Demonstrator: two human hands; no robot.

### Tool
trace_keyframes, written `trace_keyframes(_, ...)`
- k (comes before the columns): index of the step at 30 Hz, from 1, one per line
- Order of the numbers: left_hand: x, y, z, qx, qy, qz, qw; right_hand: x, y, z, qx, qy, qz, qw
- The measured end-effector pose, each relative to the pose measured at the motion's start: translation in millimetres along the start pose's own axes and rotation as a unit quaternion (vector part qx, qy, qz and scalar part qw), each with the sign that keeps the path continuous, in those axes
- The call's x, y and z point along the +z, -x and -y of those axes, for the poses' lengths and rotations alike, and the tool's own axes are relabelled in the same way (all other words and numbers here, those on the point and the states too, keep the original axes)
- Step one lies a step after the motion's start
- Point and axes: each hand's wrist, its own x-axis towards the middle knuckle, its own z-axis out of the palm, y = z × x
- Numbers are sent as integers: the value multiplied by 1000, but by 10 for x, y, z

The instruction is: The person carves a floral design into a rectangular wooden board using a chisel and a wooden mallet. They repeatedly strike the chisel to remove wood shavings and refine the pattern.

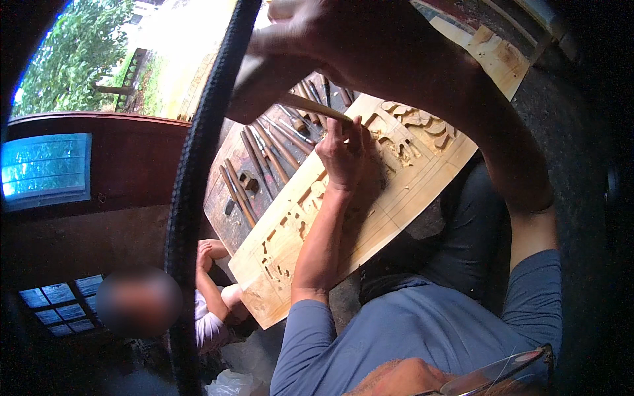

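A long pale wooden board [404, 201] lies slantwise across my lap and the bench, with pencil lines, cut-out pockets and carved leafy shapes at its far part. My left hand [342, 157] rests on the board, closed around a carving chisel [312, 105] with a light wooden handle; its cutting end is hidden. Wood chips [395, 150] lie beside this hand. My right hand [310, 30] is raised close to the camera above the chisel's handle, dark and blurred. Its fingers look curled, with a thick brown shape beneath them that I cannot make out.
Several wooden-handled carving tools [264, 155] lie in a row on the dark bench [216, 191] beyond the board. A person's folded arms [212, 277] are near the board's left end. A black strap [198, 145] crosses the view. A plastic bag [231, 383] lies below left.
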Motion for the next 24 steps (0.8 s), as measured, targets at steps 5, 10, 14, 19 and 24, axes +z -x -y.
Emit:
trace_keyframes(5,-77,37,141,20,-23,-11,999,76,83,-14,78,-53,-41,995)
trace_keyframes(10,101,26,80,42,-5,-3,999,-60,230,-112,145,-97,-49,984)
trace_keyframes(14,51,91,94,-70,123,-73,987,37,329,-101,169,-153,-69,971)
trace_keyframes(19,-30,57,226,-210,348,-87,910,31,390,-140,192,-183,-69,962)
trace_keyframes(24,-34,87,242,-232,356,-55,904,29,449,-128,208,-210,-64,953)
